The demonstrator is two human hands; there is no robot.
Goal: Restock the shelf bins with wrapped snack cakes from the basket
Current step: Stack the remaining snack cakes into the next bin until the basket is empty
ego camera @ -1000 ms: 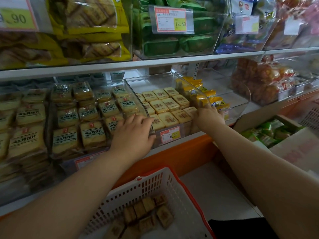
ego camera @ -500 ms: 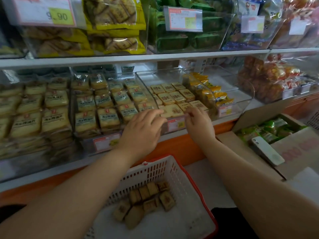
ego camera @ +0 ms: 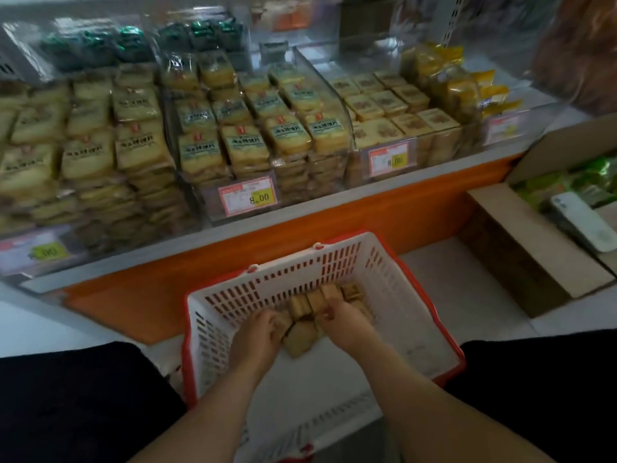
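While both hands grip snack cakes (ego camera: 302,334) in basket (ego camera: 430,315) | cardboard box (ego camera: 514,245) sits right

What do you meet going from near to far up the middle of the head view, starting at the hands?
Left hand and right hand on the snack cakes → basket's far rim → orange shelf base → price tag → shelf bins.

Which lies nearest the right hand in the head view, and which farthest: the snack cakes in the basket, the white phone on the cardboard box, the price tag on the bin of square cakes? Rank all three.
From the right hand:
1. Snack cakes, under the fingers, in the basket.
2. Price tag, on the shelf bin straight ahead and above.
3. White phone, far right on the cardboard box.
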